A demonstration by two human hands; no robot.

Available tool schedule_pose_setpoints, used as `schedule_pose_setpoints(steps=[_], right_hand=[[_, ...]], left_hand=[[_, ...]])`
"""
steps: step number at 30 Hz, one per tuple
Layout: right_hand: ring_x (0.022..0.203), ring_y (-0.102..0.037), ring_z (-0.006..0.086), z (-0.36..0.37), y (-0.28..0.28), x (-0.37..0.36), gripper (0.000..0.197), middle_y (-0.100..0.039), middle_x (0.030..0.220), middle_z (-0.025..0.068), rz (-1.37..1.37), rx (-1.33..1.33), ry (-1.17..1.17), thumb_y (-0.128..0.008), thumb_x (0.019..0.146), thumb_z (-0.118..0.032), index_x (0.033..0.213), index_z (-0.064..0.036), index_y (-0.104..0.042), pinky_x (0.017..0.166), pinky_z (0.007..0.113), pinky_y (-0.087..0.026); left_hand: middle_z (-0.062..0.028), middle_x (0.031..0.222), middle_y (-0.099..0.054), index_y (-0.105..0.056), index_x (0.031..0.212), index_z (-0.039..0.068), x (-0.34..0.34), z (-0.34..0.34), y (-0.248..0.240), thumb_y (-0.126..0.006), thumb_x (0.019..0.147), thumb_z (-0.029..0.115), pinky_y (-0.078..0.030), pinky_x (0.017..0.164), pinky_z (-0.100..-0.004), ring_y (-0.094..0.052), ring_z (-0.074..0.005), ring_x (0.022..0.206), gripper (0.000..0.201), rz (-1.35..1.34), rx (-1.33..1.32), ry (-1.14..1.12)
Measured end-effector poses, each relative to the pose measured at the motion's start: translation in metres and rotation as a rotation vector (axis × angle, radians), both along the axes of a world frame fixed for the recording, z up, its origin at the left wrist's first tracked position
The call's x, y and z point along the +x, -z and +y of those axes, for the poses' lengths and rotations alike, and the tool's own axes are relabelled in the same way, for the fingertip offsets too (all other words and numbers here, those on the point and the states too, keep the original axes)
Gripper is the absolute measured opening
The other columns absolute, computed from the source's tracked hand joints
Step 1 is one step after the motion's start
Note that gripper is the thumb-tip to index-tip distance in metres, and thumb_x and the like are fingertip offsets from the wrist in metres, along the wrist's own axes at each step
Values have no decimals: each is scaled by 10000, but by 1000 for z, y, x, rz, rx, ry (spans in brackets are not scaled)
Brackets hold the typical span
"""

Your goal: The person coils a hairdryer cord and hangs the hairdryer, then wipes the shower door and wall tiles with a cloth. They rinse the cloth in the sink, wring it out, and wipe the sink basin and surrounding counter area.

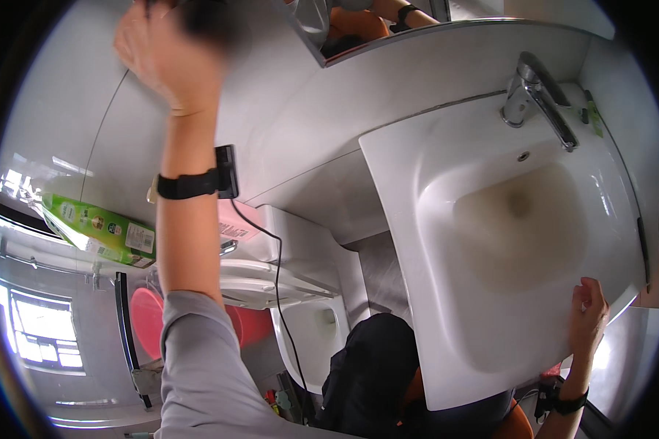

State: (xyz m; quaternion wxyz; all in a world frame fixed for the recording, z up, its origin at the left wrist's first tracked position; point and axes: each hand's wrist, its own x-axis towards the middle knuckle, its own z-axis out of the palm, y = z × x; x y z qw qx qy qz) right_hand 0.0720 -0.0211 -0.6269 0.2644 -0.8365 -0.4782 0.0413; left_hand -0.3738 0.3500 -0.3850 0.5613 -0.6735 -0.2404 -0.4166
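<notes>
The person wore a grey sleeve [198, 358] on the left arm, with a black wrist strap [187, 184] carrying a small black box [225, 171] and thin black cable [277, 278]; the right wrist had a black band [568, 402]
</notes>
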Motion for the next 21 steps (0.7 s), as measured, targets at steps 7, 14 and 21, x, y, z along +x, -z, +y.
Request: schedule_pose_setpoints(steps=[7,14,21], right_hand=[[738,-664,196,2,2,1,128,-701,837,109,-8,-60,24,-632,916,-88,1024,-17,-641,719,333,-525],[744,-659,213,-2,16,9,141,-706,875,131,7,22,-1,-620,932,-105,1025,-4,-650,713,339,-533],[739,-642,203,2,6,3,154,-699,880,121,60,-96,32,-607,941,-119,1036,-7,-653,686,341,-520]], left_hand=[[-39,1392,-547,-697,1067,229,-18,-17,278,-632,737,139,-348,999,-511,-450,-344,1235,348,-86,-498,-35],[-105,1387,-486,-658,1116,94,-25,-59,345,-627,715,-2,-343,1039,-532,-445,-383,1221,414,-222,-932,-103],[-250,1428,-452,-530,1239,-12,-65,-23,117,-596,724,75,-310,1082,-614,-387,-500,1312,526,-308,-243,-88]])
